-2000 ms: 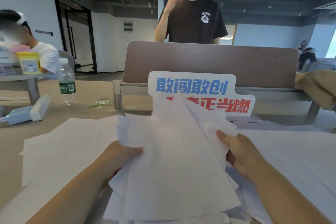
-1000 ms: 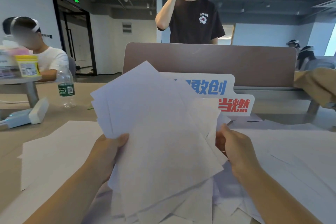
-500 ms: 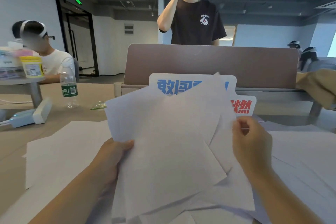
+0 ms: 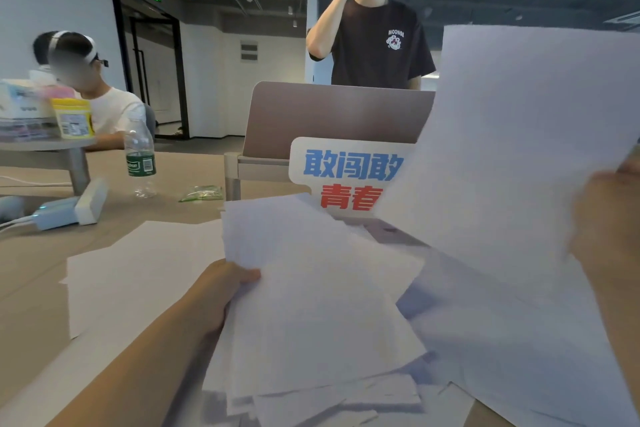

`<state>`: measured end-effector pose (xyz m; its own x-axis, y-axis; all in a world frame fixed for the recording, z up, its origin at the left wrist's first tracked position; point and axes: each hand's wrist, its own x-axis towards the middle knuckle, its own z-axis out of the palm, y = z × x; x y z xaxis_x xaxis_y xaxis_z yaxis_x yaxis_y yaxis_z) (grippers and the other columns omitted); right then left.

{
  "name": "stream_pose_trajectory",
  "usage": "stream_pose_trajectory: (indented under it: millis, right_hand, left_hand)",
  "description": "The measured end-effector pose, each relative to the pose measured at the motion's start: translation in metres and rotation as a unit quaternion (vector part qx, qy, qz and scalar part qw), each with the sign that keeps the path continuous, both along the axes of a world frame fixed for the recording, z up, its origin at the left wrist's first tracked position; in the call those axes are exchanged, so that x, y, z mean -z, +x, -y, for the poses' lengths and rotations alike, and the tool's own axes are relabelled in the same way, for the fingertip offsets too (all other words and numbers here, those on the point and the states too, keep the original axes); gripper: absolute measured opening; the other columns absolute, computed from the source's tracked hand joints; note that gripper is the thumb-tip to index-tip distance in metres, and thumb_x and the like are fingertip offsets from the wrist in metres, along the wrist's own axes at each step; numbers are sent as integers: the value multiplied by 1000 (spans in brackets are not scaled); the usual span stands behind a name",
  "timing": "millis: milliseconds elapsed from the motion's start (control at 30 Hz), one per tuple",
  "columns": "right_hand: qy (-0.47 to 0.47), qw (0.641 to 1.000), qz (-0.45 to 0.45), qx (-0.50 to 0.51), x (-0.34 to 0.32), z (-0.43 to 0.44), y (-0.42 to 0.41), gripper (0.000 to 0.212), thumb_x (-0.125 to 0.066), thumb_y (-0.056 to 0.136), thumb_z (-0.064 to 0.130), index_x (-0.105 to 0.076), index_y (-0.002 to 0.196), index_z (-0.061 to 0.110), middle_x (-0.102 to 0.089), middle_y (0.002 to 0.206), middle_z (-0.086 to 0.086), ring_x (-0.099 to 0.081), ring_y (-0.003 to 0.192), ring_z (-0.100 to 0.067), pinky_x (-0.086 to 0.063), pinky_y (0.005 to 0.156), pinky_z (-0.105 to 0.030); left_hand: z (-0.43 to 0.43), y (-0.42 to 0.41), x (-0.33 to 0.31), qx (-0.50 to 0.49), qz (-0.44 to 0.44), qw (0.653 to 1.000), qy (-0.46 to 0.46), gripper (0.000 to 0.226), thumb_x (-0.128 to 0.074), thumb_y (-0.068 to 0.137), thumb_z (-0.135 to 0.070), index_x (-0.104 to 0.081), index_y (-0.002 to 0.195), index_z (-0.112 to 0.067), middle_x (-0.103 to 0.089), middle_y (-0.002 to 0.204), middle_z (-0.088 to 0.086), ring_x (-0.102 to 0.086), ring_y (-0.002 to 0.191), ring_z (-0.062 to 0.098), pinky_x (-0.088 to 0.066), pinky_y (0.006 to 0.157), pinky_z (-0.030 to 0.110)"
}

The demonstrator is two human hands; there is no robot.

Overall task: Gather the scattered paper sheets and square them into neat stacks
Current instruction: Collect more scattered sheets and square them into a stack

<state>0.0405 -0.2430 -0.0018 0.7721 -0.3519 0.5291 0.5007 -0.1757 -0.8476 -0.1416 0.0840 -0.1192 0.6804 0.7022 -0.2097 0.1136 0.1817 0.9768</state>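
Note:
My left hand grips the left edge of a fanned bundle of white paper sheets held above the table, thumb on top. Up at the far right, my right hand, blurred, pinches a single white sheet by its right edge and holds it well above the bundle. More loose sheets lie flat on the table to the left, and others spread under and to the right of the bundle.
A sign with blue and red characters stands behind the papers against a brown divider. A water bottle, a green wrapper and a white device sit on the left. Two people are nearby.
My right hand has pulled one sheet out of the bundle and lifted it up and to the right. The left hand keeps its hold on the remaining sheets, now lower.

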Motion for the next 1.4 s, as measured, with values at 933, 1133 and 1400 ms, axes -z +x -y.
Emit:
stream_pose_trajectory:
  millis: [933,1133,1400]
  right_hand:
    - [-188,905,-292,-247,100,-69,1,13,-61,91,22,-66,86,11,-67,98,-11,-61,91,-29,-52,89,-46]
    - [-183,906,-277,-263,89,-66,0,19,-58,92,28,-67,92,12,-68,96,-7,-61,91,-29,-50,80,-41]
    - [-336,931,-104,-95,43,-73,8,16,-64,88,18,-73,91,5,-68,100,-13,-52,81,-26,-38,71,-29]
  left_hand:
    - [2,10,6,49,128,990,38,39,-79,62,-26,-71,93,-5,-76,90,16,-73,74,31,-58,66,37]
    - [-2,9,7,16,113,993,33,16,-60,89,-11,-68,100,-4,-76,89,13,-72,74,30,-53,72,38]
    - [10,7,5,43,44,998,0,17,-53,93,-6,-65,101,1,-75,87,18,-70,75,31,-54,65,35]
